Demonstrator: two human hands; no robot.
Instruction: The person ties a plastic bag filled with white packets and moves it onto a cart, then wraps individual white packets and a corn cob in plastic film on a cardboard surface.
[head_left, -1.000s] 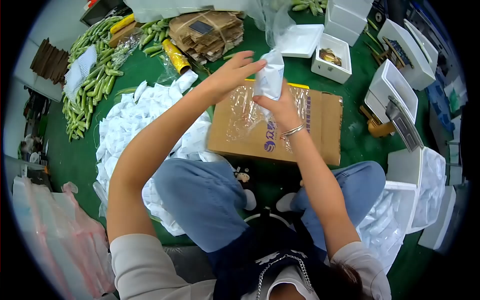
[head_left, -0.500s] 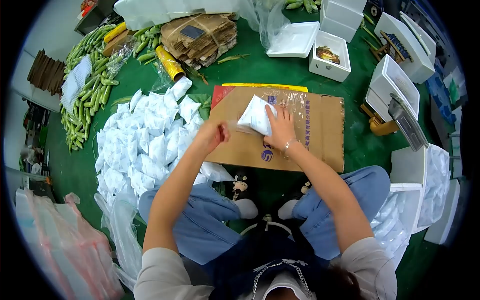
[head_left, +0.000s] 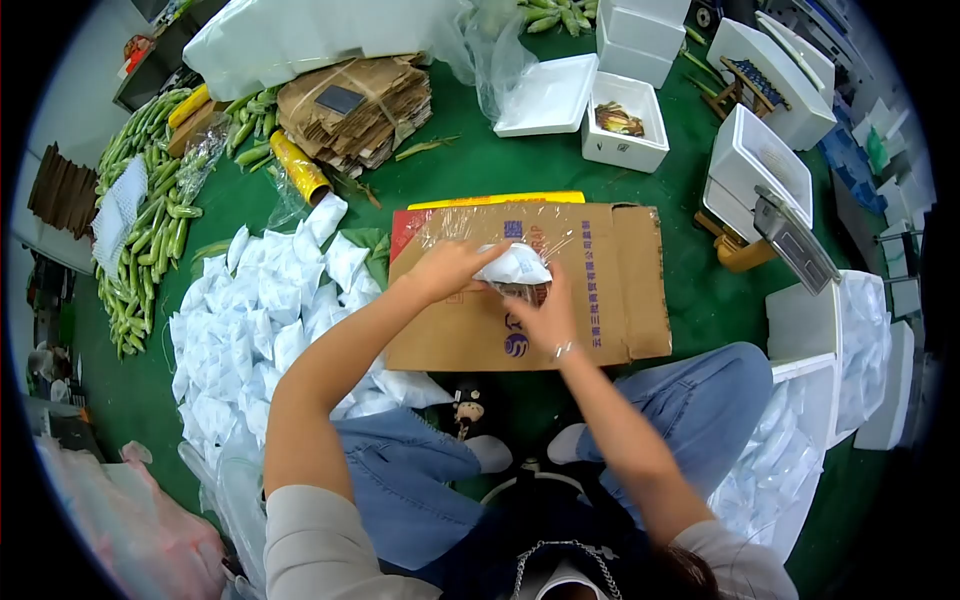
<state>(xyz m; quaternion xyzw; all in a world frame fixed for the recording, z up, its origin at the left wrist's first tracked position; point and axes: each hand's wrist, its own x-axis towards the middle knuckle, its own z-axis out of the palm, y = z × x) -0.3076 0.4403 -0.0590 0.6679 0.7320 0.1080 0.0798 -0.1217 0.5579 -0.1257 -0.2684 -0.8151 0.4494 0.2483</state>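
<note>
Over the flattened cardboard box (head_left: 640,285), both my hands hold a white packet (head_left: 517,265), which looks like a small ice pack. My left hand (head_left: 452,268) closes on its left edge with the fingertips. My right hand (head_left: 545,315) grips it from the right and below, its thumb side at the lower edge. Something shiny, like clear film, shows just under the packet between the hands. To the left of the cardboard lies a large heap of similar white packets (head_left: 245,335).
Corn cobs (head_left: 150,235) are piled at the far left, near a yellow roll (head_left: 298,168) and stacked folded cardboard (head_left: 355,110). White foam boxes (head_left: 625,150) stand at the back and right. A foam box of bagged packs (head_left: 770,450) sits beside my right knee.
My left hand has moved from beside the packet onto it. The packet has been lifted and tilted between both hands, and the camera view has shifted.
</note>
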